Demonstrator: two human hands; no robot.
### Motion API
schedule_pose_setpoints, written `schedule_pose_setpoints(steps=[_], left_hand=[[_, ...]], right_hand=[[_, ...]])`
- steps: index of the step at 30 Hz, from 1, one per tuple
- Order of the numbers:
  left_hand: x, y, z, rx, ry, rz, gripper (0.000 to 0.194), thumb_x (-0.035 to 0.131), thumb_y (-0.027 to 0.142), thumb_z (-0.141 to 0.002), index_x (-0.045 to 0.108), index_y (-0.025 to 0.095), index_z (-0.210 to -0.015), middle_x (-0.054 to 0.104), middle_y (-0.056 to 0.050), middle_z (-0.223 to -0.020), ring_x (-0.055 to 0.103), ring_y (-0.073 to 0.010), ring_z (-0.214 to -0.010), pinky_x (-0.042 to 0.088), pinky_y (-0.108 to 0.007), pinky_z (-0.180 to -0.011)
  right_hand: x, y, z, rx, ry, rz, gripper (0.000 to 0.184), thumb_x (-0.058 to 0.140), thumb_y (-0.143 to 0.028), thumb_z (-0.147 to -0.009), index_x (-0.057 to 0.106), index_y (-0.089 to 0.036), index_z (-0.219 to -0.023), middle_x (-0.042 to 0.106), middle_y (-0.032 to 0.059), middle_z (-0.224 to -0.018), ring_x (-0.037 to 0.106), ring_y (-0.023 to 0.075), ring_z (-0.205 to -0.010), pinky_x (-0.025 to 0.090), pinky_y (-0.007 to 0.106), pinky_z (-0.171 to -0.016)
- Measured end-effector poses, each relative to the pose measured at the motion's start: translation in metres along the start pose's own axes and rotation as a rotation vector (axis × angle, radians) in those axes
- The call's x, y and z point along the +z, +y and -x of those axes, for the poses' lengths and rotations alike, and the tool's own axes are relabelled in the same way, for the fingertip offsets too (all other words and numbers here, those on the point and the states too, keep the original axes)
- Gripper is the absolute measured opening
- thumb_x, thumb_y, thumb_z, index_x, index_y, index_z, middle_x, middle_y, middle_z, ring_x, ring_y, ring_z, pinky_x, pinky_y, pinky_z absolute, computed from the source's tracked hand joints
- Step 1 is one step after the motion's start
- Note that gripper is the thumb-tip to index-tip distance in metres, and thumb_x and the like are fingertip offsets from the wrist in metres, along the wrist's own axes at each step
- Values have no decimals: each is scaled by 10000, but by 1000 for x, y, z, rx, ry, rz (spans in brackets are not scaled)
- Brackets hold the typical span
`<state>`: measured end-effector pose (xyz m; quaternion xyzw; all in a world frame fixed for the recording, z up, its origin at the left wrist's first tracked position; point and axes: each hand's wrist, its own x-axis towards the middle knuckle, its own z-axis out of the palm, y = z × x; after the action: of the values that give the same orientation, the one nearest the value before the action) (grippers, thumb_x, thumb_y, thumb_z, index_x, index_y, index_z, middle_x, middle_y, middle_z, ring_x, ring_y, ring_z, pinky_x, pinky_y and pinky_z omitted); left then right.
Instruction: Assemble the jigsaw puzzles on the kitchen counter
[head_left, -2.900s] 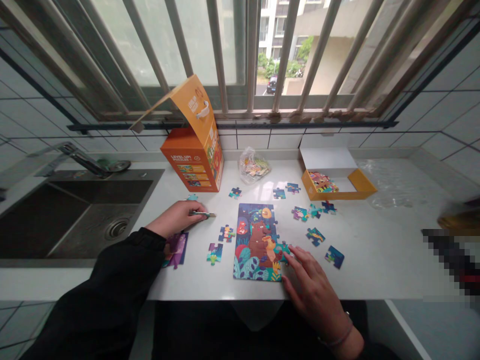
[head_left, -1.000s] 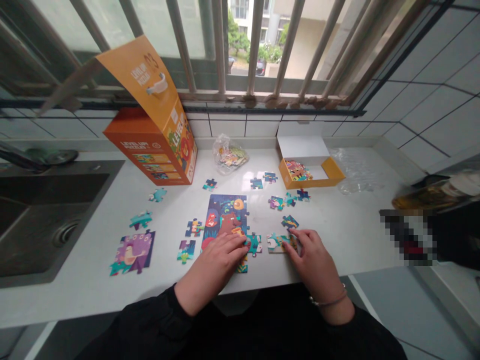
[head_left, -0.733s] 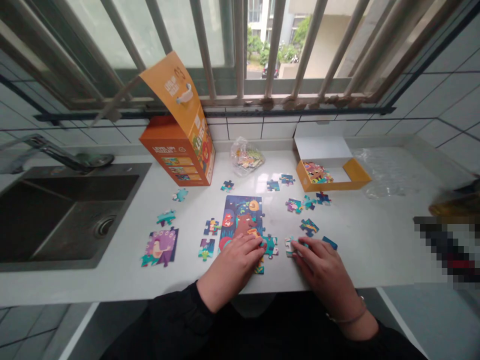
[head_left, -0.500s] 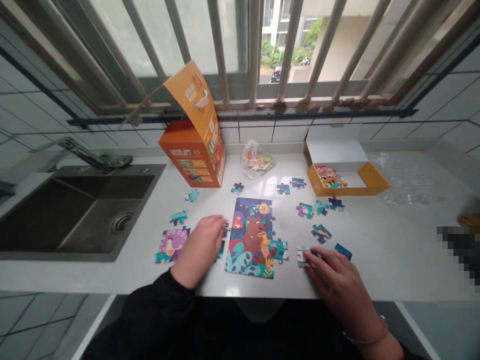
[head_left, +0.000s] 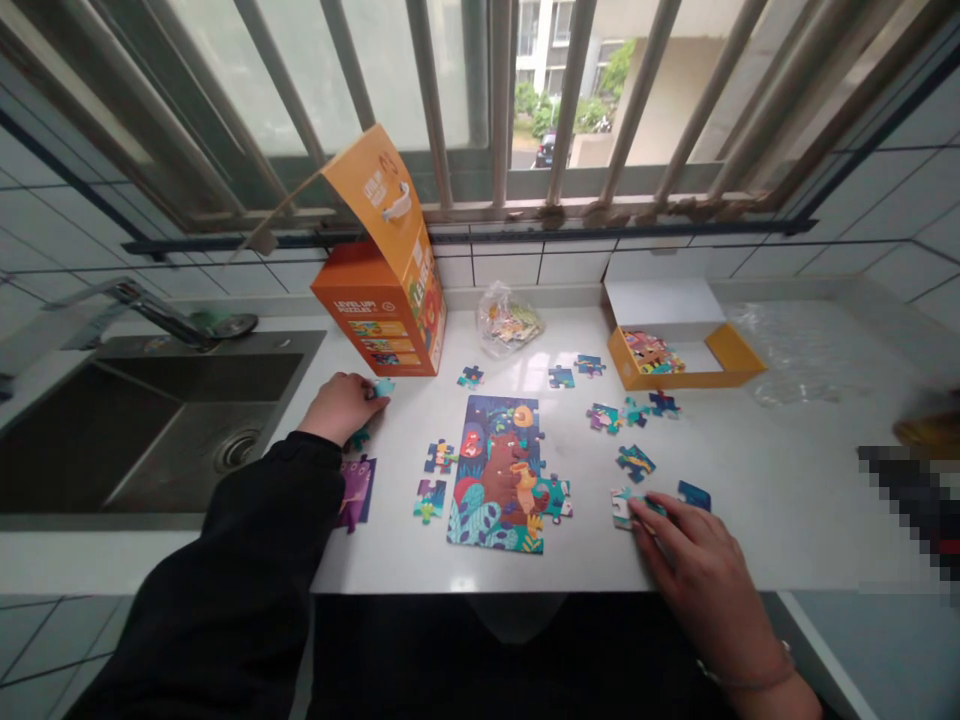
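Observation:
My left hand (head_left: 341, 408) is at the left side of the counter, fingers closed at the edge of a teal puzzle piece (head_left: 385, 386). Its fingers partly cover that piece. On the right, my right hand (head_left: 686, 545) pinches a white and teal puzzle piece (head_left: 621, 508) between thumb and fingers, low over the counter. Between the hands lies a partly joined puzzle (head_left: 495, 475) with a brown bear, one teal piece (head_left: 557, 497) attached at its right edge. A joined purple section (head_left: 360, 492) is partly hidden by my left sleeve.
Loose pieces (head_left: 440, 456) lie around the puzzle. An orange puzzle box (head_left: 379, 320) stands behind, beside a plastic bag of pieces (head_left: 508, 322). An open yellow box (head_left: 682, 378) is at back right, near clear plastic wrap (head_left: 787, 350). The sink (head_left: 187, 430) is left.
My left hand has moved left and away from me, from beside the bear puzzle to the teal piece, uncovering two loose pieces. My right hand has shifted slightly right, still holding its piece.

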<state>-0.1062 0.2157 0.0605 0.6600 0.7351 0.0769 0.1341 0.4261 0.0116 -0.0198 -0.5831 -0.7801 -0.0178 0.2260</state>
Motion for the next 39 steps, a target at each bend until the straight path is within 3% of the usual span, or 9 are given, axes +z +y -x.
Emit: schedule_pose_setpoints(steps=[6,9,12,17,23,26,32,35,39], left_hand=[[-8,18,14,-86,106,22,314,738,466,-868,612,199,-975,730,-74,-873,675,-268,-801,438,-336,-697],[-1,51,48,-33,123,399,330,751,507,-884,598,225,-959,739,-30,-840,703,-236,-788,493,-314,-704],[18,103,97,21,-139,871,441,820,584,-874,634,217,-1033,753,-13,-812,744,-219,-788,565,-318,-742],[62,183,167,-48,-594,1352,508,913,583,-824,617,212,-1003,794,-29,-899,803,-216,-876,644,-358,-844],[100,206,193,-100,-745,1400,505,912,558,-837,605,205,-1028,803,-47,-873,821,-227,-923,647,-327,-832],[99,198,196,3,-635,1289,363,773,515,-971,646,206,-1113,824,-84,-1008,822,-242,-984,663,-365,-865],[87,170,202,581,65,575,226,577,208,-1079,713,235,-1257,798,-99,-1252,755,-259,-1178,624,-455,-1043],[95,167,203,798,118,353,319,567,139,-1065,673,203,-1359,736,-132,-1425,695,-284,-1320,595,-490,-1119],[116,178,204,873,96,157,397,583,189,-1065,627,157,-1458,655,-163,-1558,632,-333,-1422,551,-563,-1180]], right_hand=[[-4,-2,-5,39,20,-2,301,598,-353,-1091,768,-257,-1320,722,147,-1337,677,349,-1175,578,545,-978],[-12,-12,-10,32,109,-108,289,638,-309,-1070,750,-260,-1332,724,144,-1314,692,332,-1169,589,545,-1002],[-24,-34,-18,62,128,-330,309,636,-258,-1074,706,-268,-1374,745,114,-1261,721,278,-1131,607,474,-1007],[-33,-73,-30,315,-109,-766,362,636,-400,-1090,657,-288,-1434,771,85,-1231,755,226,-978,643,379,-867],[-24,-84,-37,580,-292,-1098,452,685,-558,-1044,684,-220,-1343,746,41,-942,732,200,-806,613,338,-748],[-21,-81,-37,647,-291,-1147,500,710,-587,-1019,672,-203,-1337,731,29,-904,724,196,-778,600,338,-739],[-17,-68,-38,720,-208,-1108,568,731,-623,-983,654,-188,-1340,743,46,-909,738,220,-778,609,369,-746],[-13,-59,-42,736,-187,-1033,577,728,-619,-975,645,-201,-1363,765,58,-942,752,234,-775,619,383,-735],[-3,-53,-52,704,-219,-926,509,695,-578,-978,663,-213,-1331,789,55,-915,774,252,-761,627,399,-740]])
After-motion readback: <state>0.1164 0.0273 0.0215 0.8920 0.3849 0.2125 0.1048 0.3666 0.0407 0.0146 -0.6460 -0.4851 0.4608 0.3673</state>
